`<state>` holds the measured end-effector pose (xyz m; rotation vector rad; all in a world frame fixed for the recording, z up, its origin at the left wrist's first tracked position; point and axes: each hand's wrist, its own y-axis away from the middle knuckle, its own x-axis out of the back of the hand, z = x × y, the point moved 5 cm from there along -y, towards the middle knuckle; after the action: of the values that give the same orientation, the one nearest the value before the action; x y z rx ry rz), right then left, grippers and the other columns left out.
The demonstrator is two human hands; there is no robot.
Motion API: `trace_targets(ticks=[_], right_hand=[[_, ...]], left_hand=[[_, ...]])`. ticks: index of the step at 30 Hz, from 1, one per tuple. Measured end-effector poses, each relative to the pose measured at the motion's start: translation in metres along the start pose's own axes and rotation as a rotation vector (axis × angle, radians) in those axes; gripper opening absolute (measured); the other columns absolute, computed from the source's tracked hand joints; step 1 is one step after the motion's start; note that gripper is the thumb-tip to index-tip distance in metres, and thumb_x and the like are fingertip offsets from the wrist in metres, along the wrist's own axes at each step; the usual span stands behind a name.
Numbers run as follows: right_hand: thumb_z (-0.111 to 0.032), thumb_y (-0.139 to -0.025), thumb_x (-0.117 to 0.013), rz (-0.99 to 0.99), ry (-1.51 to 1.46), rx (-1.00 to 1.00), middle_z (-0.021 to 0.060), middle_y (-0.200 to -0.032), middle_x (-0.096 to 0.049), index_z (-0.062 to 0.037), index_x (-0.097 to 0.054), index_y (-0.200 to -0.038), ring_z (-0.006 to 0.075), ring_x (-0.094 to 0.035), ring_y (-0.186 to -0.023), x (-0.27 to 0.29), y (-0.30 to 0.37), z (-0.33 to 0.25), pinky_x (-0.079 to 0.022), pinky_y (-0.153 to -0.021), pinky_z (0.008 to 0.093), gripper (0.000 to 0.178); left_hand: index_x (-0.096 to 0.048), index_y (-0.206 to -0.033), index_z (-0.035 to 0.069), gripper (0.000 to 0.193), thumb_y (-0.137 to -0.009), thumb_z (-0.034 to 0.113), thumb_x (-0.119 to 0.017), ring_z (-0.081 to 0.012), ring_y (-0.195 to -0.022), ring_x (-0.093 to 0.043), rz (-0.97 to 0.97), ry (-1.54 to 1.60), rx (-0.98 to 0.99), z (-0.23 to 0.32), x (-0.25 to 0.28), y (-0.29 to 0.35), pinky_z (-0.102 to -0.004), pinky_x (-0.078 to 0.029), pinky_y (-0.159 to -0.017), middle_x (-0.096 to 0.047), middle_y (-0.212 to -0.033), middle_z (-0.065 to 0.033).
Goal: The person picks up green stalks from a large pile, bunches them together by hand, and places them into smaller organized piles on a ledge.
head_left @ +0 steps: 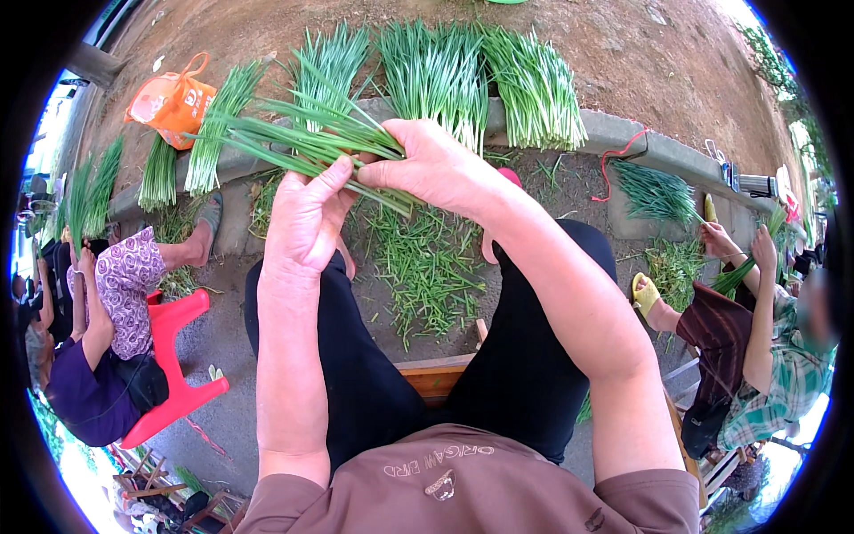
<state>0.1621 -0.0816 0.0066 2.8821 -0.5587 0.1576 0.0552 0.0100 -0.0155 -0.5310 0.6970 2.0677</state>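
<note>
A loose bunch of long green garlic chives [285,148] is held out in front of me, with its leaf tips pointing left and its cut ends to the right. My left hand [307,218] is closed round the bunch from below, thumb lying across the stalks. From the right, my right hand [431,169] grips the same bunch near the stem ends, its thumb and fingers pinched on them. Some fingertips are hidden behind the stalks. Beneath the hands, short green trimmings [422,267] litter the ground between my feet.
Thick bundles of chives [431,76] lean along the stone kerb [614,133] ahead. An orange bag [173,102] stands at far left. People sit on both sides handling chives, the left one by a red plastic stool [178,356]. Red string [614,160] lies over the kerb.
</note>
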Motion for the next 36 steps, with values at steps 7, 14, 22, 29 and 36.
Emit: trace_targets(ticks=[7, 14, 22, 29, 36], right_hand=[[-0.016, -0.086, -0.054, 0.217, -0.449, -0.051, -0.0015, -0.065, -0.052, -0.0036, -0.054, -0.093, 0.0029, -0.037, -0.049, 0.023, -0.003, 0.005, -0.028, -0.042, 0.0189, 0.015], [-0.022, -0.092, -0.052, 0.118, -0.164, 0.05, 0.0, -0.067, -0.053, -0.0026, -0.055, -0.095, 0.0053, -0.049, -0.053, 0.019, 0.002, -0.001, -0.038, -0.045, 0.0203, 0.02], [-0.02, -0.09, -0.054, -0.059, -0.033, 0.011, -0.0001, -0.066, -0.053, 0.0001, -0.054, -0.092, 0.006, -0.047, -0.052, 0.001, -0.001, 0.002, -0.039, -0.045, 0.0211, 0.021], [-0.027, -0.089, -0.059, 0.039, -0.535, 0.02, -0.005, -0.058, -0.045, -0.0048, -0.054, -0.091, 0.0013, -0.04, -0.048, 0.016, 0.003, 0.001, -0.03, -0.041, 0.0158, 0.023], [-0.021, -0.09, -0.056, 0.084, -0.149, 0.246, -0.0015, -0.071, -0.054, -0.003, -0.055, -0.097, 0.0071, -0.051, -0.064, -0.007, -0.008, 0.005, -0.043, -0.055, 0.0233, 0.019]], left_hand=[[-0.046, -0.125, 0.002, 0.045, -0.083, -0.002, -0.06, -0.0188, -0.095, -0.056, 0.069, -0.003, 0.034, -0.006, 0.012, -0.002, -0.0346, -0.046, -0.087, -0.054, -0.103, -0.0071], [-0.046, -0.126, 0.003, 0.045, -0.082, -0.002, -0.06, -0.0185, -0.092, -0.057, 0.027, -0.065, 0.049, -0.009, 0.01, -0.003, -0.0329, -0.046, -0.084, -0.056, -0.097, -0.0059], [-0.054, -0.113, 0.005, 0.028, -0.085, 0.003, -0.058, -0.0141, -0.089, -0.056, 0.011, -0.179, -0.022, -0.009, 0.006, -0.003, -0.0295, -0.046, -0.078, -0.059, -0.097, -0.0025], [-0.051, -0.118, 0.002, 0.031, -0.091, 0.016, -0.054, -0.0192, -0.1, -0.057, 0.067, 0.123, 0.033, -0.008, 0.003, -0.007, -0.034, -0.047, -0.087, -0.058, -0.105, -0.0077], [-0.041, -0.126, 0.001, 0.039, -0.095, 0.025, -0.042, -0.0244, -0.114, -0.049, 0.008, 0.219, 0.023, -0.007, 0.0, -0.008, -0.0398, -0.039, -0.098, -0.05, -0.125, -0.0135]])
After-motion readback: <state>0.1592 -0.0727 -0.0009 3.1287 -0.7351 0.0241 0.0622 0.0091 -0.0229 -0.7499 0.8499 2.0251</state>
